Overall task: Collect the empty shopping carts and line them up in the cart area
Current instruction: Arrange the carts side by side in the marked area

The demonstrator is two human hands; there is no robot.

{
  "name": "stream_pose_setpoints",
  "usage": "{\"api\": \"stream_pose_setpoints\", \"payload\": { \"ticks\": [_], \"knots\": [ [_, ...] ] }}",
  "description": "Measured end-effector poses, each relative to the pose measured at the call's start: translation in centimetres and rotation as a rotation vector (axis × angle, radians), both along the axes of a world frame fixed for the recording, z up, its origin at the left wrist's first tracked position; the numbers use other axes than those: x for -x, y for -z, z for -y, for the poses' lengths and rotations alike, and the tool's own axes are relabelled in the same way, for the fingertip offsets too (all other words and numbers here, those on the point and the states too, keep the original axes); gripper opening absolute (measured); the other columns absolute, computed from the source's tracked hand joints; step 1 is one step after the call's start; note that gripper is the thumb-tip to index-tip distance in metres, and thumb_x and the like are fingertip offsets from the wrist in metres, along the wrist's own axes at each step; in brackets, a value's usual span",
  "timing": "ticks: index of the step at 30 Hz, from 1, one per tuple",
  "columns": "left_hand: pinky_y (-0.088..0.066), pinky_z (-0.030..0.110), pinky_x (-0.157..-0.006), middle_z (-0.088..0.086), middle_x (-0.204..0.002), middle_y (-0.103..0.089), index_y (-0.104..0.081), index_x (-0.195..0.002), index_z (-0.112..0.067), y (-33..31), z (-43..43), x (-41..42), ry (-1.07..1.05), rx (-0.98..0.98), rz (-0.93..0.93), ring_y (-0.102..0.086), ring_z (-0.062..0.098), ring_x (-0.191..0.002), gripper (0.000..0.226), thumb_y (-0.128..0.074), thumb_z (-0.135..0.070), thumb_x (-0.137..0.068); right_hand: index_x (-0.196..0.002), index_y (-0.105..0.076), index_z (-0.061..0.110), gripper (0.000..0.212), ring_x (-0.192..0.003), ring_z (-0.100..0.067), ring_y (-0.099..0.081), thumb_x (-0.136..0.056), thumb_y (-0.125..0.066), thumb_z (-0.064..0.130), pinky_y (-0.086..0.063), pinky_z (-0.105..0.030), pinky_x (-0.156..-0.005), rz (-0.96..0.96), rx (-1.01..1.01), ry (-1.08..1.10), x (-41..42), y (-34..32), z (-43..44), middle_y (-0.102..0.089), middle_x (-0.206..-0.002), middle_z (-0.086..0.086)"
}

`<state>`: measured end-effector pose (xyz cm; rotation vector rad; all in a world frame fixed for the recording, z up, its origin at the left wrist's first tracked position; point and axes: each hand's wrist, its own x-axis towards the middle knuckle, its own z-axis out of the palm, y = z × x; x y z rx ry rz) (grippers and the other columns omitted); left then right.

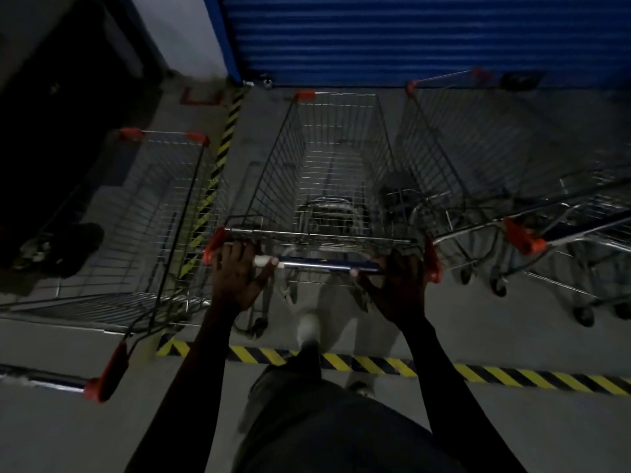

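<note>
An empty wire shopping cart (334, 158) with red corner caps stands straight ahead of me, nose toward the blue shutter. My left hand (235, 271) grips the left end of its handle bar (321, 264). On the right end, my right hand (399, 285) grips the same bar. A second empty cart (150, 213) stands close on the left, its red-capped handle (109, 373) near my left arm. On the right another cart (454, 148) is parked, with more carts (580, 233) angled beside it.
A blue roller shutter (409, 35) closes off the far end. Yellow-and-black hazard tape (375, 365) crosses the floor under me, and another strip (222, 148) runs forward on the left. A dark wall (51, 97) is at the far left. My shoe (309, 329) is stepping forward.
</note>
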<state>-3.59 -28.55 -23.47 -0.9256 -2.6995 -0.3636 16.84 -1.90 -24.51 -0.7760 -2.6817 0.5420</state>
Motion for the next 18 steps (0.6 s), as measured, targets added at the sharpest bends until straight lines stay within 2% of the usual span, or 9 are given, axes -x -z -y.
{"api": "stream_pose_setpoints", "payload": {
  "ticks": [3, 6, 9, 12, 13, 14, 15, 17, 18],
  "knots": [
    [-0.04, 0.046, -0.091, 0.007, -0.108, -0.063, -0.067, -0.1, -0.016, 0.2, -0.7, 2.3, 0.066, 0.011, 0.0, -0.057, 0.033, -0.102, 0.056, -0.043, -0.066, -0.1, -0.103, -0.074, 0.019, 0.057, -0.103, -0.038, -0.064, -0.093, -0.054, 0.071, -0.048, -0.045, -0.089, -0.13, -0.097, -0.018, 2.0, -1.1, -1.5, -0.069, -0.101, -0.006],
    [-0.04, 0.053, -0.106, -0.002, -0.106, -0.07, -0.073, -0.099, -0.022, 0.6, -1.7, 6.5, 0.188, -0.031, 0.015, -0.063, 0.029, -0.108, 0.049, -0.051, -0.066, -0.099, -0.094, -0.076, 0.016, 0.063, -0.095, -0.032, -0.065, -0.093, -0.052, 0.074, -0.046, -0.037, -0.086, -0.104, -0.108, 0.026, 5.0, -1.8, -3.6, -0.073, -0.095, -0.005],
    [-0.031, 0.059, -0.116, -0.004, -0.098, -0.073, -0.075, -0.095, -0.026, 0.5, -3.6, 9.8, 0.205, -0.052, -0.03, -0.065, 0.025, -0.107, 0.044, -0.055, -0.064, -0.098, -0.093, -0.078, 0.014, 0.074, -0.099, -0.032, -0.07, -0.094, -0.045, 0.081, -0.038, -0.029, -0.102, -0.057, -0.166, -0.002, 8.5, -2.5, -6.2, -0.075, -0.098, -0.005],
    [-0.034, 0.059, -0.113, -0.002, -0.091, -0.073, -0.074, -0.089, -0.026, -0.2, -6.1, 12.5, 0.163, -0.099, -0.048, -0.066, 0.026, -0.101, 0.052, -0.048, -0.07, -0.096, -0.122, -0.075, 0.011, 0.082, -0.127, -0.032, -0.062, -0.09, -0.049, 0.082, -0.024, -0.026, -0.119, 0.06, 0.029, -0.039, 12.4, -3.4, -8.5, -0.071, -0.129, -0.013],
    [-0.035, 0.059, -0.112, -0.002, -0.09, -0.074, -0.075, -0.088, -0.026, -0.3, -6.9, 13.5, 0.153, -0.1, -0.05, -0.067, 0.025, -0.101, 0.056, -0.045, -0.072, -0.096, -0.126, -0.074, 0.013, 0.085, -0.133, -0.029, -0.059, -0.09, -0.047, 0.085, -0.018, -0.026, -0.123, 0.104, 0.013, -0.015, 13.6, -3.3, -9.3, -0.069, -0.134, -0.011],
    [-0.035, 0.059, -0.112, -0.001, -0.09, -0.075, -0.076, -0.088, -0.025, -0.3, -7.6, 14.6, 0.15, -0.102, -0.059, -0.069, 0.025, -0.1, 0.058, -0.044, -0.073, -0.096, -0.121, -0.077, 0.018, 0.086, -0.131, -0.025, -0.06, -0.089, -0.04, 0.089, -0.01, -0.026, -0.126, 0.111, -0.063, -0.01, 14.7, -3.3, -10.1, -0.073, -0.128, -0.006],
    [-0.035, 0.058, -0.113, 0.0, -0.089, -0.076, -0.077, -0.088, -0.024, -0.2, -8.3, 15.8, 0.149, -0.103, -0.07, -0.07, 0.025, -0.099, 0.059, -0.044, -0.072, -0.096, -0.111, -0.08, 0.021, 0.086, -0.124, -0.023, -0.065, -0.089, -0.036, 0.091, -0.007, -0.031, -0.129, 0.084, -0.142, 0.011, 15.9, -2.5, -11.2, -0.077, -0.117, -0.002],
    [-0.032, 0.055, -0.117, 0.001, -0.087, -0.076, -0.078, -0.089, -0.024, 0.0, -9.4, 18.1, 0.148, -0.093, -0.08, -0.071, 0.024, -0.096, 0.059, -0.045, -0.072, -0.097, -0.093, -0.081, 0.023, 0.077, -0.108, -0.023, -0.072, -0.09, -0.042, 0.088, -0.017, -0.05, -0.128, 0.047, -0.24, 0.042, 17.9, -1.5, -12.2, -0.079, -0.099, 0.001],
    [-0.031, 0.055, -0.117, 0.001, -0.086, -0.076, -0.077, -0.089, -0.023, 0.1, -9.9, 19.1, 0.143, -0.087, -0.08, -0.071, 0.024, -0.096, 0.059, -0.045, -0.073, -0.097, -0.087, -0.079, 0.022, 0.072, -0.102, -0.023, -0.073, -0.09, -0.047, 0.086, -0.022, -0.056, -0.125, 0.048, -0.223, 0.048, 19.1, -1.6, -12.5, -0.078, -0.092, 0.001]
  ]
}}
